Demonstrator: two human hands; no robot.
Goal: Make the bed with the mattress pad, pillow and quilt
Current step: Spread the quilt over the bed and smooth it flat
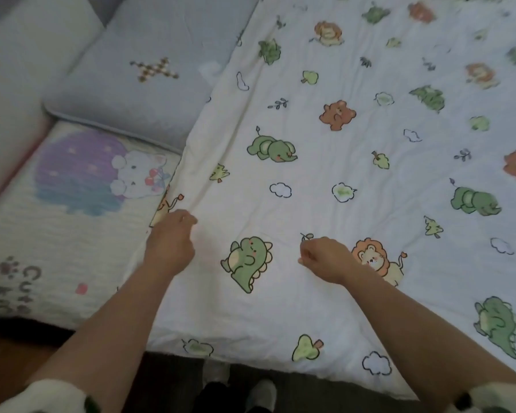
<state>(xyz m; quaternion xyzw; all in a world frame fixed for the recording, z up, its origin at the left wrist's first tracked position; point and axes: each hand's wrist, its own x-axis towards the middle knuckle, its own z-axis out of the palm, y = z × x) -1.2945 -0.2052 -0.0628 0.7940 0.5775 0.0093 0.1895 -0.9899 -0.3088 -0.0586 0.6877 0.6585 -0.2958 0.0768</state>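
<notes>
White quilt [340, 174], printed with cartoon animals, lay spread over most of the bed, its near edge hanging toward you. Your left hand [170, 242] was curled on the quilt's folded left edge, gripping it. Your right hand [325, 259] sat curled on the quilt beside a lion print; whether it pinched cloth cannot be told. The grey pillow [137, 93] lay on the pad [42, 234], just left of the quilt.
</notes>
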